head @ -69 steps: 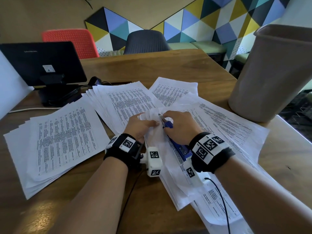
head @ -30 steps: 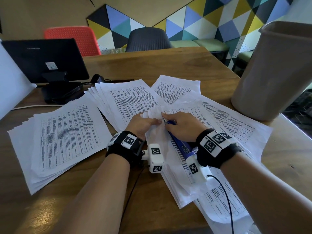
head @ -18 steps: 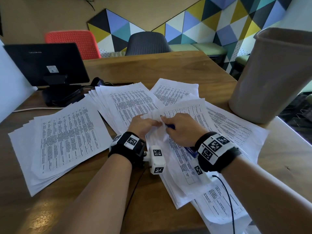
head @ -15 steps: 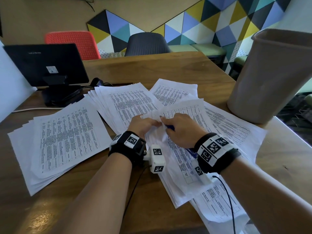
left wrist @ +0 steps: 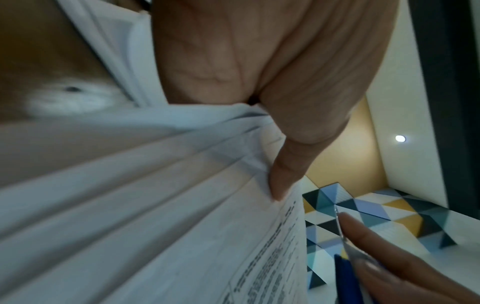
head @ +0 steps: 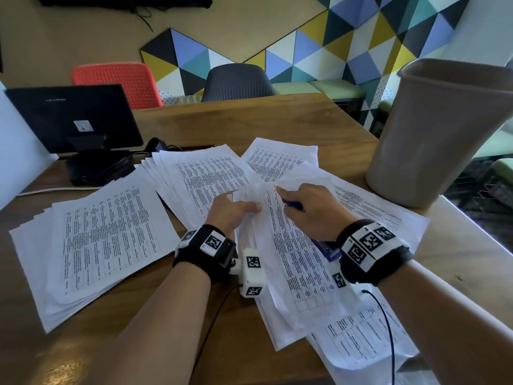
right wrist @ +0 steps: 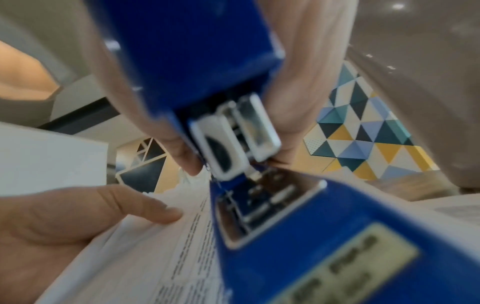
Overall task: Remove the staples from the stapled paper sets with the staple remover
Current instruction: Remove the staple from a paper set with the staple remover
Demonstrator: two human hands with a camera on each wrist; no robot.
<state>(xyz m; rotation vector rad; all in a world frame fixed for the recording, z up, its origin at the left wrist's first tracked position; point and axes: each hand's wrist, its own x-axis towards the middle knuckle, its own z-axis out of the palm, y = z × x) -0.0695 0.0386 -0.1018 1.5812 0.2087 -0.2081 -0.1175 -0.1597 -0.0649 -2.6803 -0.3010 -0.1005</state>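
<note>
A stapled paper set [head: 294, 259] lies slanted over other sheets in the middle of the wooden table [head: 249, 120]. My left hand [head: 236, 207] grips its crumpled top corner; the thumb [left wrist: 283, 174] presses the fanned sheets [left wrist: 182, 205]. My right hand [head: 286, 195] holds the blue staple remover [head: 327, 250], with its fingers at the same corner. A sheet covers most of the tool. The right wrist view shows the blue staple remover [right wrist: 311, 246] hinged apart, and the left hand [right wrist: 64, 216] under the paper [right wrist: 155, 257]. Its thin metal tip [left wrist: 337, 218] stands just beside the corner. No staple shows.
A tall grey bin [head: 444, 134] stands at the right table edge. Paper piles lie at the left [head: 97, 245] and behind the hands [head: 208, 176]. A black monitor [head: 75, 118] with cables stands at the back left. Two chairs [head: 116, 79] are behind the table.
The right hand's fingers have moved up to the set's corner, and a sheet now lies over the blue tool, whose tip showed before. The left hand has kept its hold.
</note>
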